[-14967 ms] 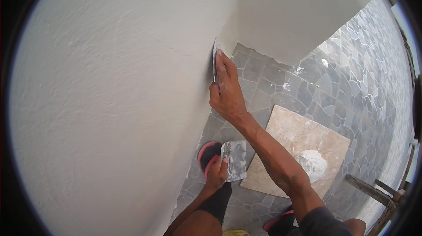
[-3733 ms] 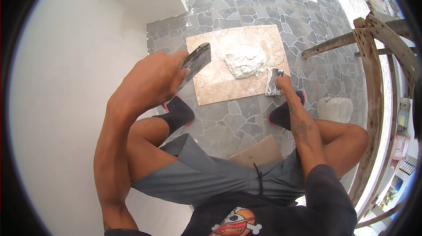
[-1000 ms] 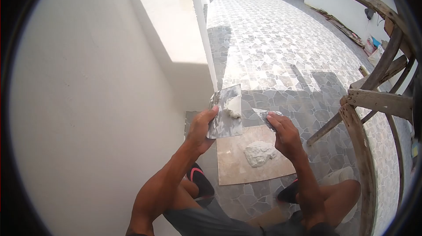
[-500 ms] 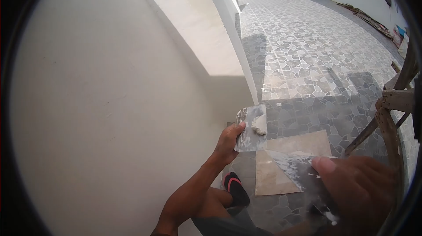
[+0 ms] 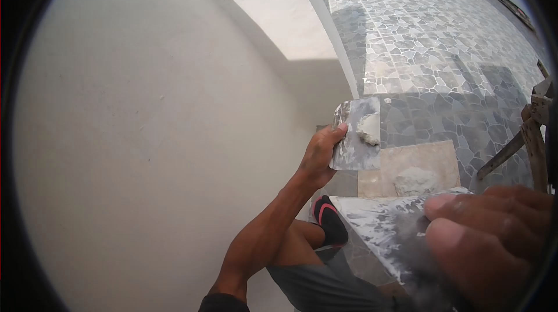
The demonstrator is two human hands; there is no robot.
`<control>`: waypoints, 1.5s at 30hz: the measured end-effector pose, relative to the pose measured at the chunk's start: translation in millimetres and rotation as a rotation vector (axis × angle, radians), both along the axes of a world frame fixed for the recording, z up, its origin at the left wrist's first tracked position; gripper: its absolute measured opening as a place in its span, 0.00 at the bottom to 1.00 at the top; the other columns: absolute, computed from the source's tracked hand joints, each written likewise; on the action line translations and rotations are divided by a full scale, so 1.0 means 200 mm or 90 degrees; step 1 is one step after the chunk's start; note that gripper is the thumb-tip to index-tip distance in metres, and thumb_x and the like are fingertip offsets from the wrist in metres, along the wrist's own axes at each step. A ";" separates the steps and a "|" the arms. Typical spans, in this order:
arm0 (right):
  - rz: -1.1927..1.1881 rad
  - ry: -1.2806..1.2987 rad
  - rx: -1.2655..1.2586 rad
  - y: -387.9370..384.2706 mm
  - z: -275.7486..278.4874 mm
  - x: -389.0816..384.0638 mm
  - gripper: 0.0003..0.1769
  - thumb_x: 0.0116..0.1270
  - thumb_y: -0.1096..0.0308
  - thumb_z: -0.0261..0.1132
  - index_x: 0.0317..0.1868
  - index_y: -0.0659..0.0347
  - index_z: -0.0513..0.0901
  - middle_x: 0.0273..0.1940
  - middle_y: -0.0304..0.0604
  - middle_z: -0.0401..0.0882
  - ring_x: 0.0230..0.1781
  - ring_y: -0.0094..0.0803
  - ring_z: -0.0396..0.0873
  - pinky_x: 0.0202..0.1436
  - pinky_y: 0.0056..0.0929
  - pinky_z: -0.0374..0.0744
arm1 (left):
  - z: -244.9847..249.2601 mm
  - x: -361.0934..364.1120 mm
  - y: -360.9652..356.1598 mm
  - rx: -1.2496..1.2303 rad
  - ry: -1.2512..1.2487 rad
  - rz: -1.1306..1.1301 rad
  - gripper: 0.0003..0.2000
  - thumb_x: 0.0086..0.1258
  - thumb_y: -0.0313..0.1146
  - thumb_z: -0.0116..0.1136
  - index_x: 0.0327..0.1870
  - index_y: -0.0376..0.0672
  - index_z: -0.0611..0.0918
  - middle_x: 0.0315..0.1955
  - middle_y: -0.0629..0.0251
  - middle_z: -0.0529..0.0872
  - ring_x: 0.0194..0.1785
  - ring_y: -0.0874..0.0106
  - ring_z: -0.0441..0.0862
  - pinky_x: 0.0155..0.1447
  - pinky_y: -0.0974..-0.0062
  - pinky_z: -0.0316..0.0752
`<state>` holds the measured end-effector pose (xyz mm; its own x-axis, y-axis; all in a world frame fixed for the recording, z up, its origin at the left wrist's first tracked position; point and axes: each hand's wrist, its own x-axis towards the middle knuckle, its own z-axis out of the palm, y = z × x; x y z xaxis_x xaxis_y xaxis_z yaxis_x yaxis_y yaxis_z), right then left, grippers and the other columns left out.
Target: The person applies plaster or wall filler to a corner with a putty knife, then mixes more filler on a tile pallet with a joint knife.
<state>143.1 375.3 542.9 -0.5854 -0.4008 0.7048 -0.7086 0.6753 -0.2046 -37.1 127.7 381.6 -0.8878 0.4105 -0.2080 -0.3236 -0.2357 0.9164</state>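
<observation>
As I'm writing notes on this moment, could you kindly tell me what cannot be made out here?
- Head view: most fingers of the left hand, hidden behind the plate.
- Head view: the grip of the nearer blade, covered by the right hand.
- Head view: the white mound's near edge, behind that blade.
- Head view: the rest of the wooden frame, cut off by the right edge.
</observation>
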 end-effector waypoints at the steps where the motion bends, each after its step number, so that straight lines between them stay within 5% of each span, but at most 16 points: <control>1: 0.000 0.002 0.005 0.01 -0.01 -0.01 0.21 0.56 0.77 0.66 0.52 0.68 0.78 0.37 0.55 0.86 0.35 0.45 0.87 0.40 0.39 0.83 | 0.00 0.00 0.00 0.007 0.004 -0.001 0.23 0.79 0.39 0.45 0.61 0.24 0.71 0.51 0.48 0.83 0.51 0.65 0.86 0.55 0.66 0.84; 45: -0.020 0.003 0.081 0.17 -0.05 0.01 0.18 0.57 0.75 0.67 0.49 0.68 0.80 0.39 0.60 0.85 0.38 0.49 0.87 0.40 0.41 0.84 | 0.04 0.04 0.03 0.006 0.005 0.042 0.18 0.80 0.38 0.48 0.56 0.30 0.73 0.46 0.56 0.84 0.45 0.71 0.87 0.50 0.71 0.85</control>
